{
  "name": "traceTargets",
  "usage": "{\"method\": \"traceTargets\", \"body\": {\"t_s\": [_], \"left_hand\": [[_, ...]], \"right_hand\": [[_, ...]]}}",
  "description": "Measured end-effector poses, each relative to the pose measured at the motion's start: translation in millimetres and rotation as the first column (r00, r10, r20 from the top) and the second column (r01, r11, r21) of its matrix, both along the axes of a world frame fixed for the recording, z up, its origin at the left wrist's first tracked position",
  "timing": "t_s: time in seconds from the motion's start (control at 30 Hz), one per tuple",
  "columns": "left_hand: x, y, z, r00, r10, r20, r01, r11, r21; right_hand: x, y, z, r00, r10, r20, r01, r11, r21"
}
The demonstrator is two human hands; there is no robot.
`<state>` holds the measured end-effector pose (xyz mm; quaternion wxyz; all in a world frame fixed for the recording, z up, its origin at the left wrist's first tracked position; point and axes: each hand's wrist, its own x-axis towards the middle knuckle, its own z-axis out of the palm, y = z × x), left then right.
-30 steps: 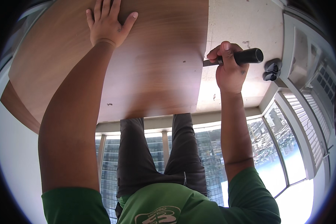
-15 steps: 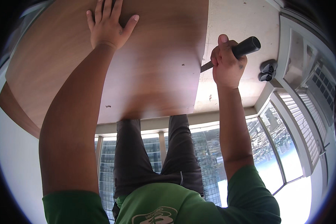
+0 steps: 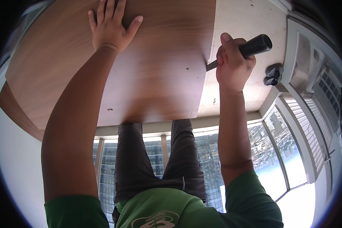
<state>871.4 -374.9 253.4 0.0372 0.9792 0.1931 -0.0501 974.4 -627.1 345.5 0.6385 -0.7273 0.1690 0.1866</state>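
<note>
A large brown wood-grain panel fills the left and middle of the view. My left hand lies flat on its far part, fingers spread. To the right of the panel, my right hand is closed around a tool with a thick black handle; the handle's butt sticks out to the right. The tool's narrow flat metal blade runs left from my fist and meets the panel's right edge. Whether its tip goes under the panel or stops there, I cannot tell.
Pale, stained floor extends beyond the panel's right edge. A pair of dark slippers rests there near a white door frame. Tall windows stand behind my legs. Small dark marks show on the panel.
My right hand and the black handle have shifted slightly to the right, and the handle's butt is a little higher in view. My left hand stays flat on the panel.
</note>
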Motion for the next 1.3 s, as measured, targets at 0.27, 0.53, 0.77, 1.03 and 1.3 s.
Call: {"method": "traceTargets", "body": {"t_s": [0.27,0.53,0.77,1.03,1.3], "left_hand": [[-8,5,0,0.999,0.011,-0.052,-0.010,1.000,0.023],[-10,7,-27,0.990,-0.010,0.140,0.009,1.000,0.002],[-7,6,-26,0.992,-0.006,0.122,0.006,1.000,0.000],[-8,6,-27,0.994,-0.008,0.106,0.007,1.000,0.008],[-10,9,-26,0.994,-0.006,0.111,0.004,1.000,0.011]], "right_hand": [[-2,-4,9,1.000,0.014,0.027,-0.015,1.000,0.022],[13,-10,-23,0.999,0.039,-0.038,-0.038,0.999,0.038],[19,-57,27,0.815,0.551,0.180,-0.559,0.829,-0.005],[10,-53,15,0.940,0.340,0.005,-0.326,0.897,0.297],[11,-25,20,0.963,0.267,0.041,-0.270,0.956,0.114]]}}
